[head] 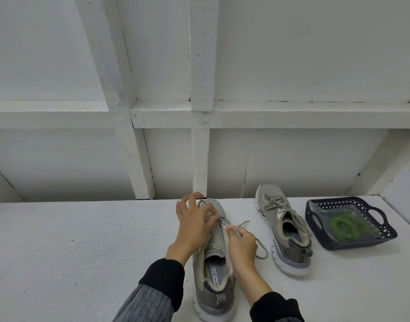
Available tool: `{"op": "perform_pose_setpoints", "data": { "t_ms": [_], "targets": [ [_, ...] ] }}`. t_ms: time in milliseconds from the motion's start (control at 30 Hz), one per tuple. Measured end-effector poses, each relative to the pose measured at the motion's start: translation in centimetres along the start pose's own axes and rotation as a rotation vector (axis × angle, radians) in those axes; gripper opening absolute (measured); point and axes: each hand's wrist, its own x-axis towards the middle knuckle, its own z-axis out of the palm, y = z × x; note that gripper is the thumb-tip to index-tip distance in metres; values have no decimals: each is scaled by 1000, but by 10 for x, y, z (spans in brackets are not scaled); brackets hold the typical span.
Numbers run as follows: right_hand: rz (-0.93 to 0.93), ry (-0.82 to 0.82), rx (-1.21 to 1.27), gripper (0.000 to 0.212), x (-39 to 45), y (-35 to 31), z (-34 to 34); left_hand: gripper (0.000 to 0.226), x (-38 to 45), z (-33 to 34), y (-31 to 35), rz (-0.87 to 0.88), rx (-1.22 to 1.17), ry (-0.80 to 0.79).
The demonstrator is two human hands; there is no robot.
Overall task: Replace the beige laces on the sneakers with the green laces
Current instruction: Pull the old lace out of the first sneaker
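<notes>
A grey sneaker (214,273) stands on the white table in front of me, toe pointing away. My left hand (194,225) lies over its tongue and pinches the beige lace (260,248) near the eyelets. My right hand (242,246) grips the same lace at the shoe's right side; a loose end trails onto the table. A second grey sneaker (283,231), still laced in beige, stands to the right. The green laces (345,226) lie coiled in a dark blue basket (382,238) at the far right.
The white table (83,247) stretches wide to the left of the shoes. A white wall with wooden beams (200,112) rises straight behind the table's back edge. My sleeves are dark with grey ribbed cuffs.
</notes>
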Motion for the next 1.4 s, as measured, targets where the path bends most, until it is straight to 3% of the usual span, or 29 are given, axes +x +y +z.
{"op": "perform_pose_setpoints", "data": {
  "t_ms": [67,200,267,367,567,667,867,1033,1133,1267,1400],
  "targets": [
    [1,-3,7,22,0,0,0,4,-7,-5,-2,-27,-249,46],
    [0,-8,12,16,-1,-2,-2,14,-14,-21,11,-258,-1026,55],
    [-11,-4,-8,12,1,0,-2,14,-13,-27,14,-396,-1207,123],
    [1,1,-6,12,2,2,0,14,-9,-35,3,-451,-947,151],
    [14,7,4,13,2,3,1,13,1,-37,-6,-226,-172,-196],
    [11,15,4,11,2,2,1,19,5,-24,-2,-210,-31,-241],
    [0,16,-3,11,2,3,1,25,9,-8,-12,-237,-174,-298],
    [7,17,0,12,2,3,1,28,-9,-20,-10,-452,-1051,23],
    [8,16,-6,13,2,4,1,26,-20,-25,-16,-568,-1268,187],
    [7,23,-21,17,3,4,1,25,-32,-29,-37,-558,-854,243],
    [11,28,-12,18,3,4,1,22,-43,-23,-62,-461,-89,87]
  ]
}}
